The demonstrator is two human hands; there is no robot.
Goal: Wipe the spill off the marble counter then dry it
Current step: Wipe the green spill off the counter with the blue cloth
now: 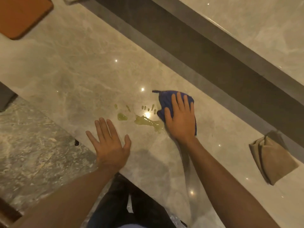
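Both hands are out over the marble bench (69, 66). His right hand (181, 119) lies flat, fingers spread, pressing down on a bunched blue cloth (166, 102), which sits on the bench at the right edge of the spill; the fingers are not curled around the cloth, only laid on top of it. The left hand (110, 143) is open with its fingers splayed, palm down near the front edge of the bench, holding nothing; whether it touches the stone I cannot tell. Between the two hands lies the yellow-green spill (148, 122): one long puddle running up to the blue cloth, a smaller blob (122, 117) just to its left, and a row of little drops behind them. Well off to the right, a folded tan cloth (273, 158) lies on the bench near the dark ledge (205, 51) along the back. An orange-brown board (23, 15) sits at the far left corner.
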